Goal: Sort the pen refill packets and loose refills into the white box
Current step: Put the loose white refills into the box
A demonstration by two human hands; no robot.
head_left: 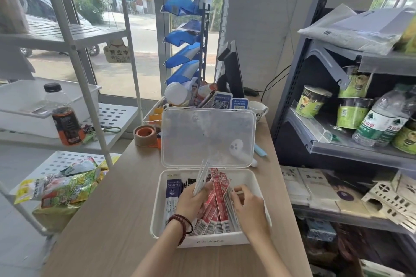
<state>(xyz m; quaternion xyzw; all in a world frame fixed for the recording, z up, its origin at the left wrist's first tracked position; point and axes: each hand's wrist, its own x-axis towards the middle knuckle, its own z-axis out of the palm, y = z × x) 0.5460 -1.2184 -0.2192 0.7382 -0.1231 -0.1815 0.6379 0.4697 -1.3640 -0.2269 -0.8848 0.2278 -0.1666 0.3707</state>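
Note:
The white box (157, 213) sits on the wooden counter with its clear lid (207, 135) standing open behind it. Inside lie red pen refill packets (219, 207) fanned across the middle and blue-and-white packets (172, 193) along the left side. My left hand (191, 202) is inside the box, gripping a bundle of pale refill packets (201, 177) that sticks up and tilts right. My right hand (249, 207) rests in the box's right part, fingertips on the edge of the red packets and some loose refills; its grip is hidden.
A tape roll (145, 135) and a cluttered organiser (157, 110) stand behind the box. A white mug (258, 109) and monitor (231, 69) sit at the counter's far end. A white rack (74, 51) is on the left, dark shelves (337, 141) with goods on the right.

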